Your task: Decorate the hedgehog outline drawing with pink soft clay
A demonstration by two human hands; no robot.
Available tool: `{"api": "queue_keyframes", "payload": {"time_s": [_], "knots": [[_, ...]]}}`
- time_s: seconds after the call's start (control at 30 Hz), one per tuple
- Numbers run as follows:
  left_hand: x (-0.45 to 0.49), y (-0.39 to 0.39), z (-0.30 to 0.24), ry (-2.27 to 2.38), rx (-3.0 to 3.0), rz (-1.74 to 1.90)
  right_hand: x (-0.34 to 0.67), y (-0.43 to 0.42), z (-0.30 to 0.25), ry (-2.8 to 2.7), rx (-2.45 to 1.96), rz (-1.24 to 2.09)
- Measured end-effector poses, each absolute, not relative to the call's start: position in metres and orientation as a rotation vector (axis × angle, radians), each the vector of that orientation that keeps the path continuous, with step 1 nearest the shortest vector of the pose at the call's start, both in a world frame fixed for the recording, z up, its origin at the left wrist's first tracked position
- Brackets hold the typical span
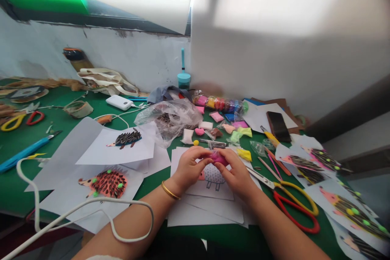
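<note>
Between them, my left hand (189, 168) and my right hand (234, 172) pinch a small magenta packet of modelling clay (218, 157), fingers closed round both its sides. Clear wrapping seems to stick up at its top. Right below is a sheet with a hedgehog drawing (215, 175), its snout coloured pink, lying on a stack of white paper (207, 213). Just beyond my fingers lie a yellow clay ball (196, 143), a pink clay lump (199, 131) and a yellow clay packet (244, 154).
Red-and-yellow scissors (297, 203) lie beside my right forearm. A clear bag of seeds (170, 120) and several clay packets (216, 116) lie behind. Finished hedgehog pictures (103, 185) rest left and right. A white cable (91, 201) loops over my left forearm. A phone (278, 126) lies back right.
</note>
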State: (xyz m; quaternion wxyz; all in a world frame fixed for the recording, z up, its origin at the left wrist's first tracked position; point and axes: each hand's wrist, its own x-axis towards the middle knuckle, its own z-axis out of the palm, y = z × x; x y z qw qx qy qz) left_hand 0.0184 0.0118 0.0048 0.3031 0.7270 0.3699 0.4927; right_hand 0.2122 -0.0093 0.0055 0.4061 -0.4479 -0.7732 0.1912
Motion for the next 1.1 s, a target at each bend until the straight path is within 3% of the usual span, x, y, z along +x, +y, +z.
{"api": "queue_keyframes", "payload": {"time_s": [0.3,0.63,0.9,1.1], "knots": [[0.019,0.012,0.010,0.918,1.856,1.380,0.210,-0.013,0.011,-1.948,-1.135,0.519],[0.025,0.002,0.006,0.925,1.784,1.224,0.206,-0.017,0.023,-1.818,-1.058,0.644],[0.020,0.006,0.014,0.887,2.165,1.155,0.207,-0.022,0.025,-1.751,-1.028,0.499],[0.019,0.006,0.014,0.947,2.186,1.191,0.207,-0.019,0.022,-1.769,-1.016,0.569]]}}
